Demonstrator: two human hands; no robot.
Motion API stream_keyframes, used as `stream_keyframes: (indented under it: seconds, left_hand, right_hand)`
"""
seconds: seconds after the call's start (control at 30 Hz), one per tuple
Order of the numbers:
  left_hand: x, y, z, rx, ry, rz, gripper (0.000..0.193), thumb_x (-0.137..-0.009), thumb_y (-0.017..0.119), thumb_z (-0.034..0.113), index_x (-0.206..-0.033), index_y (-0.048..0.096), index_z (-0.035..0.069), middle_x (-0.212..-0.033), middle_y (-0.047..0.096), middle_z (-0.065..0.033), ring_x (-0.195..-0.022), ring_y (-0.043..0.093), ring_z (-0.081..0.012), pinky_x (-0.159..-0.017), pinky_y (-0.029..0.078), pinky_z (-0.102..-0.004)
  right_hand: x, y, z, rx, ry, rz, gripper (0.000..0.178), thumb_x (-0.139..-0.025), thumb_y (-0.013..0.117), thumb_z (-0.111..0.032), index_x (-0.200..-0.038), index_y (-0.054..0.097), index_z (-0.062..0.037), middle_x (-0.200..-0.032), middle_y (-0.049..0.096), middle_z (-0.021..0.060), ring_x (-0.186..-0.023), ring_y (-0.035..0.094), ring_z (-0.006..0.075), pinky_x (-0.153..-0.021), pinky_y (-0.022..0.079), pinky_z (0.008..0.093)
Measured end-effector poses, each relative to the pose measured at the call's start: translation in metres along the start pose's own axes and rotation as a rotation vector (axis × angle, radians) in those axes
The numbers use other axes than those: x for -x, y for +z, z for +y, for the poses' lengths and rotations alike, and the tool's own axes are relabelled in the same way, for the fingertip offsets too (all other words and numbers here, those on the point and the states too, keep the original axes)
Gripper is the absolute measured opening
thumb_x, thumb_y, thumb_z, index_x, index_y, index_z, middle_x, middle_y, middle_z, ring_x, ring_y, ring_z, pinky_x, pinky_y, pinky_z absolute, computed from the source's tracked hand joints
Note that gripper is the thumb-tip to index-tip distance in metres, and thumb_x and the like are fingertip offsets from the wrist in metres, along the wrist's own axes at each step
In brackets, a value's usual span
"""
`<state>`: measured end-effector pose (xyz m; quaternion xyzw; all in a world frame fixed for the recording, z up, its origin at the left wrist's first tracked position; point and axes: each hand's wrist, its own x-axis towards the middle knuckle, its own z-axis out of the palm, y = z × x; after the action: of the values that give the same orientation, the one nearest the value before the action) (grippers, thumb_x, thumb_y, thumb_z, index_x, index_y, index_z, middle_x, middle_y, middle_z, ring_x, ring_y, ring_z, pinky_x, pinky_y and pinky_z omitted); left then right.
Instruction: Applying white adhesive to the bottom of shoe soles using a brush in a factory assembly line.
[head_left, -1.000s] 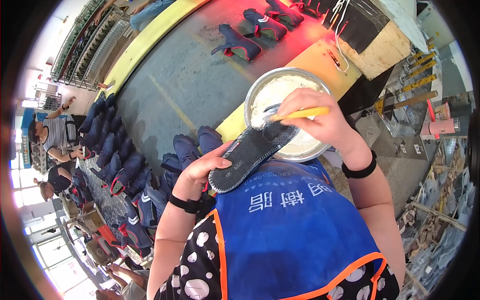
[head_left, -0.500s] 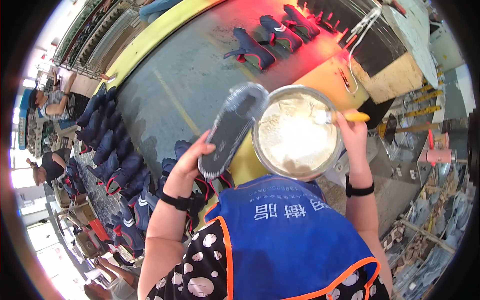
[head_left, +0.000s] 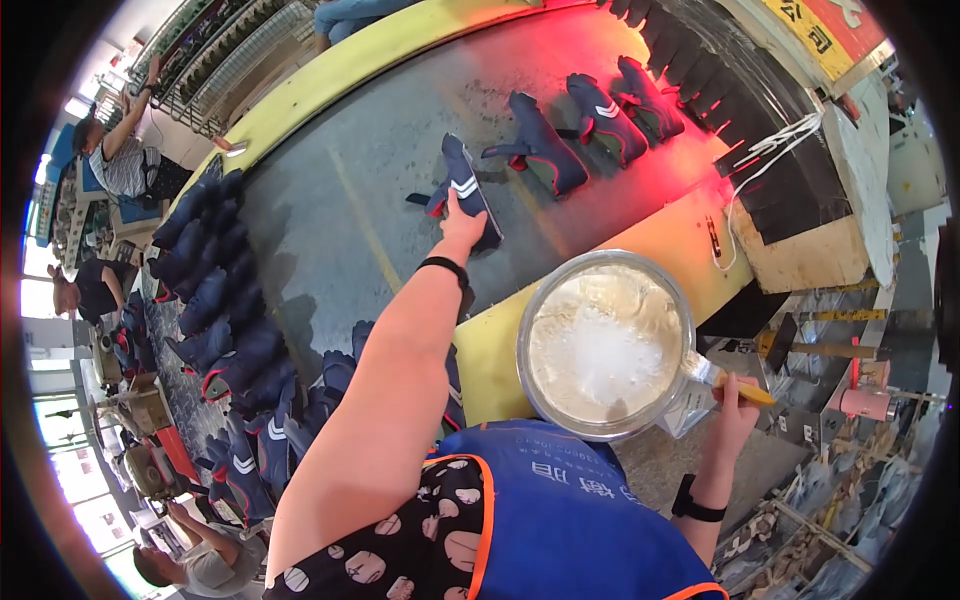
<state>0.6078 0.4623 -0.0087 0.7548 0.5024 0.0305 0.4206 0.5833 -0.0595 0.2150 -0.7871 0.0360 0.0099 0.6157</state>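
Head view looks down on a grey conveyor belt (head_left: 330,210) running away from the person, and every place below is told from that belt. Out over its middle the left hand (head_left: 462,222) is stretched at full reach, fingers resting on the near end of a navy shoe upper (head_left: 465,185) with white stripes that lies on the belt surface; whether the fingers are closed round the heel or only pressing on it cannot be told from this angle. Off the near edge of the belt, over the yellow rim (head_left: 500,350), sits a round metal bowl (head_left: 605,345) of pale, whitish paste, and just beside the bowl on the side away from the belt the right hand (head_left: 735,410) is closed round the yellow handle of a brush (head_left: 730,385) whose head rests at the bowl's edge.

To do this step well, I would judge the shoe should be laid flat and square on the belt, spaced evenly from the three similar uppers (head_left: 600,120) further along under the red glow, with the fingers kept to the heel so any coated face stays unsmeared. The brush hand is best kept over the bowl so drips fall back in.

The upper itself is dark blue fabric, slim and pointed, with a white chevron mark across its side and a strap or tongue sticking out toward the belt's far-left part. More dark uppers (head_left: 215,290) are heaped along the belt's left side
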Motion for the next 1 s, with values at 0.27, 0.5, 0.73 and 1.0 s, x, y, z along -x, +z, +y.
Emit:
stream_keyframes:
  seconds: [0.27,0.5,0.73,1.0]
  left_hand:
    - [0.058,-0.080,0.022,0.020,-0.118,-0.297,0.091,-0.084,0.070,0.046,-0.157,0.027,0.014,-0.135,0.060,-0.0218,-0.120,0.061,-0.0357,-0.094,0.053,-0.0414]
    - [0.206,-0.224,-0.069,-0.017,0.228,-0.106,0.050,-0.087,0.072,0.042,-0.126,0.066,0.012,-0.122,0.066,-0.0194,-0.104,0.066,-0.0275,-0.091,0.052,-0.0394]
    - [0.282,-0.377,-0.193,-0.539,-0.169,0.630,0.039,-0.079,0.070,0.024,-0.116,0.069,0.013,-0.116,0.064,-0.0175,-0.109,0.063,-0.0363,-0.095,0.052,-0.0441]
    - [0.218,-0.520,-0.294,-0.291,-0.395,0.870,0.067,-0.076,0.076,0.033,-0.134,0.056,0.006,-0.130,0.061,-0.0195,-0.120,0.060,-0.0365,-0.101,0.050,-0.0443]
  right_hand:
    - [-0.006,0.037,-0.015,0.008,-0.016,-0.104,0.015,-0.101,0.061,-0.017,-0.093,0.058,-0.0054,-0.086,0.058,-0.0005,-0.078,0.053,0.0061,-0.072,0.045,0.0217]
    - [-0.019,0.063,-0.023,-0.010,-0.002,-0.221,0.016,-0.102,0.057,-0.020,-0.096,0.058,-0.0058,-0.090,0.058,-0.0010,-0.083,0.052,0.0073,-0.078,0.044,0.0240]
    - [-0.029,0.110,-0.041,-0.066,-0.030,-0.305,0.022,-0.100,0.059,-0.023,-0.104,0.062,-0.0017,-0.091,0.059,0.0029,-0.082,0.053,0.0105,-0.075,0.043,0.0255]
    - [-0.004,0.128,-0.062,-0.079,-0.156,-0.323,0.018,-0.101,0.058,-0.020,-0.100,0.061,-0.0023,-0.090,0.058,0.0020,-0.080,0.051,0.0100,-0.074,0.043,0.0256]
